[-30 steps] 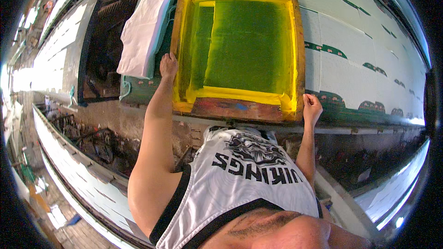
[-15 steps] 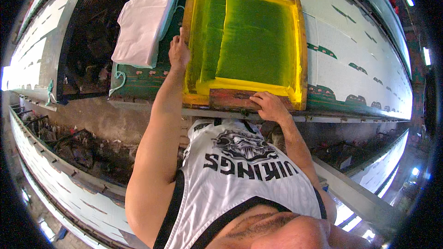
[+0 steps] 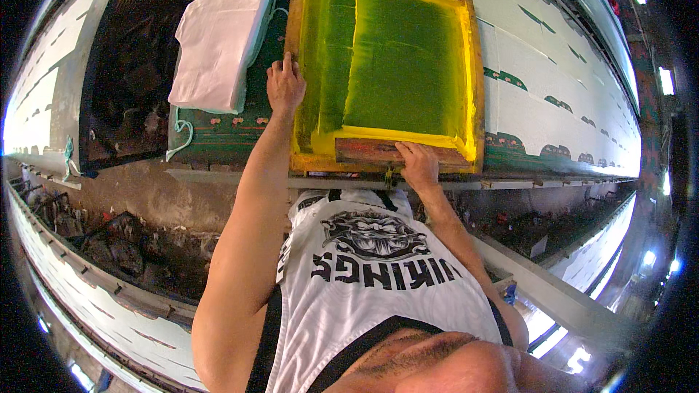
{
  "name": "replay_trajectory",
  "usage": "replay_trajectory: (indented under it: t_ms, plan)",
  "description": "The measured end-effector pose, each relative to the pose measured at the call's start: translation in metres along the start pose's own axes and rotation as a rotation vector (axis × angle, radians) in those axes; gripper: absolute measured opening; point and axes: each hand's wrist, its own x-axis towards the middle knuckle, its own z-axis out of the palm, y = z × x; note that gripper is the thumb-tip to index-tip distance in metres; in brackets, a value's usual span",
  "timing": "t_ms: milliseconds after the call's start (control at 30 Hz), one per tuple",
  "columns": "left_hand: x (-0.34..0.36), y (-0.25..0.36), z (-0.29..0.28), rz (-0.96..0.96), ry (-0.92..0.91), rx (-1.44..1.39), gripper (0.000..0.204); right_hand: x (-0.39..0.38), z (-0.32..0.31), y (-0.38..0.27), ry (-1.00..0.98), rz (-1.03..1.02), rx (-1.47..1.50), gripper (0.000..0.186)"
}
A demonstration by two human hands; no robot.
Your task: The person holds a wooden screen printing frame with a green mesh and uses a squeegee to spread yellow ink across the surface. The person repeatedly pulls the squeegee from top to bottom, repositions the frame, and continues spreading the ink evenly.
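In front of me a screen-printing frame [image 3: 478,87] lies on the green table. It has a wooden border, a yellow-smeared inner edge and a dark green mesh [image 3: 408,65]. My left hand [image 3: 285,87] grips the frame's left side, its index finger pointing along the wood. Along the near inside edge rests a squeegee [image 3: 364,151] with a reddish-brown wooden handle. The fingers of my right hand [image 3: 419,165] are bent over the right part of that handle; its blade is hidden.
A stack of pale pink cut fabric [image 3: 218,44] lies left of the frame, with a light green cord [image 3: 180,135] hanging beside it. White sheets [image 3: 553,102] cover the table to the right. Behind me runs another long table [image 3: 95,284]. A grey beam [image 3: 561,291] stands at my right.
My left hand has slid slightly nearer along the frame's side. The right hand's grip on the squeegee handle has shifted a little, and the handle looks slightly more tilted. The whole view has moved slightly.
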Motion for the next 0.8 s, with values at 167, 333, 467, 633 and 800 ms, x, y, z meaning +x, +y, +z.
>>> replay_trajectory:
  t_ms: [167, 333, 467, 633, 800]
  plan:
    - [0.008, 0.002, 0.006, 0.012, -0.068, 0.117, 0.053, 0.093, 0.015, 0.025, 0.089, -0.005, -0.036, 0.052]
    - [0.008, 0.005, 0.012, 0.111, -0.092, 0.209, 0.061, 0.245, 0.000, 0.073, 0.034, 0.060, -0.084, 0.046]
    - [0.008, 0.005, 0.015, 0.170, -0.029, 0.215, 0.061, 0.365, -0.020, 0.115, 0.078, -0.021, -0.045, 0.023]
    - [0.008, 0.001, 0.020, 0.158, -0.051, 0.227, 0.066, 0.470, -0.053, 0.140, -0.084, 0.007, -0.124, 0.042]
    - [0.013, 0.003, 0.026, 0.181, -0.033, 0.198, 0.065, 0.483, -0.044, 0.154, -0.058, 0.009, -0.142, 0.044]
